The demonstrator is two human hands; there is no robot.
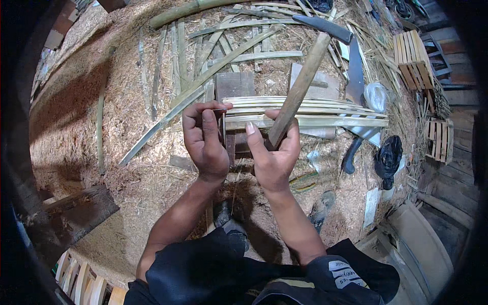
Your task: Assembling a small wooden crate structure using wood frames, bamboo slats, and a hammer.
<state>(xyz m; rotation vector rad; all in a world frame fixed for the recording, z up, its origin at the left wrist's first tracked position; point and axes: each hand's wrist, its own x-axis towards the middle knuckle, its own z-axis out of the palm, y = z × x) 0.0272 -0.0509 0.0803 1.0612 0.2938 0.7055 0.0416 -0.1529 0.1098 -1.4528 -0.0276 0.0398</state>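
My left hand (206, 140) is closed, its thumb and fingers pinching a thin flat dark piece (222, 122) seen nearly edge-on at the left ends of several pale split bamboo strips (315, 121). Those strips lie side by side, running off to the right. My right hand (277, 152) is closed round the lower end of a hammer-like tool's wooden handle (302, 84); its long dark grey head (325, 29) points away from me. The right thumb and a fingertip also touch the nearest strip. Beneath the strips stands a dark wooden block (234, 84).
Wood shavings (152, 193) cover the ground. Loose bamboo strips (244, 53) lie crisscrossed beyond my hands. To the right are a grey blade (354, 76), a dark curved handle (351, 156), a clear plastic bag (375, 96), a black bag (389, 157) and slatted wooden crates (412, 56).
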